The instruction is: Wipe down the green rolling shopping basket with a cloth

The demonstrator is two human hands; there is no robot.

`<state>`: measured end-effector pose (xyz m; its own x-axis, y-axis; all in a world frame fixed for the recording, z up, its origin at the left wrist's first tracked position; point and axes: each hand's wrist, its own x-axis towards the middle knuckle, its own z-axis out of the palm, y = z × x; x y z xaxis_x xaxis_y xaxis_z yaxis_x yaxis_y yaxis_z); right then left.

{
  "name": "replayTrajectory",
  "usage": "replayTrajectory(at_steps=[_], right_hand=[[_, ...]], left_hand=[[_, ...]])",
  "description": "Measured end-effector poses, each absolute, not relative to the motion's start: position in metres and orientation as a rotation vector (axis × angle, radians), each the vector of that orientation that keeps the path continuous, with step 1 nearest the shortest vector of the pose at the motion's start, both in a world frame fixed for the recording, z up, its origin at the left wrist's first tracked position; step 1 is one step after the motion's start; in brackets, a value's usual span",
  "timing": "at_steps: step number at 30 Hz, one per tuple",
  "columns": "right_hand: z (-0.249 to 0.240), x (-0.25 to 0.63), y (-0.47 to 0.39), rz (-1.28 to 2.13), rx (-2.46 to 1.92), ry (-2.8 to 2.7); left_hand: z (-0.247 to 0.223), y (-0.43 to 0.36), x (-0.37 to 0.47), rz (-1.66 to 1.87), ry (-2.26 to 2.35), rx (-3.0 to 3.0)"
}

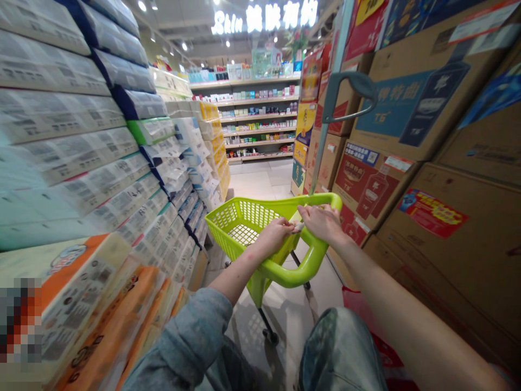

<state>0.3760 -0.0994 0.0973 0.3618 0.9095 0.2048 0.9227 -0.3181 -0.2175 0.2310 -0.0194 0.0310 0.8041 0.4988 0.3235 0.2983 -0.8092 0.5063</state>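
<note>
pale tiled floor (264,179), stocked back shelves (260,131), glowing white sign (272,18), ceiling spotlights (184,46)

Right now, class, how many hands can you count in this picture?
2: the left hand is over the lime-green shopping cart, and the right hand lies across its looped handle. No other hand shows.

This location is a retail shop. Identifying features: stacked plastic-wrapped packs (81,117), printed cartons (376,130) bearing labels (398,163), tiered display shelves (260,131), an illuminated sign (266,17) reading "Skin", and a shopping cart (260,209).
</note>
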Motion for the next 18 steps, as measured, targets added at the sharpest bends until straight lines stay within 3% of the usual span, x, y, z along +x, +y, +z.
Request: replayTrajectory(at_steps=[18], right_hand=[[0.082,0.411,-0.083,-0.104,-2.316,-1.583]], left_hand=[[0.026,-0.013,0.251,0.382,0.545,2.731]])
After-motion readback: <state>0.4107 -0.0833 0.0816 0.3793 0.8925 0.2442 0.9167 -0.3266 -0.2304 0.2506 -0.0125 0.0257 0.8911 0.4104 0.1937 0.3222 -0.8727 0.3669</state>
